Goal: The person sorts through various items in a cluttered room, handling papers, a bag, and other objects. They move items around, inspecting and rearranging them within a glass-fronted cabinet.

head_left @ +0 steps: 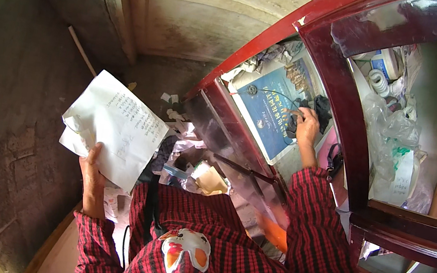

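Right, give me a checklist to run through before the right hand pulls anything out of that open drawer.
1. Left hand grips the handwritten paper sheets firmly: ok, thumb over the lower edge, sheets held up clear of the drawer.
2. Right hand is inside the red wooden drawer: ok, it rests on dark items beside the blue booklet.
3. What the right fingers actually pinch: cannot tell, the dark items are too small and blurred.
4. Thin black cord lying across the booklet is free of the fingers: cannot tell, it runs right to the hand.
5. Drawer is open far enough: ok, its contents are exposed.
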Available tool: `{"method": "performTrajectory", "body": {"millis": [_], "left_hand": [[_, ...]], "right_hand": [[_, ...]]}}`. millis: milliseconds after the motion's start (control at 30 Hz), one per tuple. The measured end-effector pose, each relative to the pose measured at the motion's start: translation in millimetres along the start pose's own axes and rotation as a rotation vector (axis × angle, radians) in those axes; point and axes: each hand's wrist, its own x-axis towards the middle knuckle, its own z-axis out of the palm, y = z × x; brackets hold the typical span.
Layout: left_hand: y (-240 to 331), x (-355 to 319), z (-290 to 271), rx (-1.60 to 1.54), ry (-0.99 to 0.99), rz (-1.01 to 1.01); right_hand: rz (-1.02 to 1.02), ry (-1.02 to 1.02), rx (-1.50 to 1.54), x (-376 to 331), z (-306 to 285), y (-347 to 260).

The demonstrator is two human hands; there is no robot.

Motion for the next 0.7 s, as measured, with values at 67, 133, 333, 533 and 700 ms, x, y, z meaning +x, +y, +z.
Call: {"method": "performTrajectory", "body": {"millis": [67, 133, 333, 533, 700], "left_hand": [[-0.6, 0.4, -1.2, -0.020, 0.016, -0.007], [0.1, -0.5, 3.2, -0.062, 0.022, -0.024], [6.4, -4.4, 9.8, -0.067, -0.013, -0.036], [2.3, -2.3, 15.8, -0.073, -0.004, -0.036], [11.9, -8.6, 16.8, -0.052, -0.008, -0.031]], "right_hand": [[0.009, 0.041, 0.036, -6.1, -7.8, -0.2], [0.152, 0.008, 0.227, -12.4, -14.5, 9.3], [0.656, -0.159, 1.096, 28.2, -42.9, -45.1], [0.431, 0.223, 1.114, 37.8, -10.1, 26.7], [0.592, -0.226, 0.773, 4.8, 10.5, 5.0]]}}
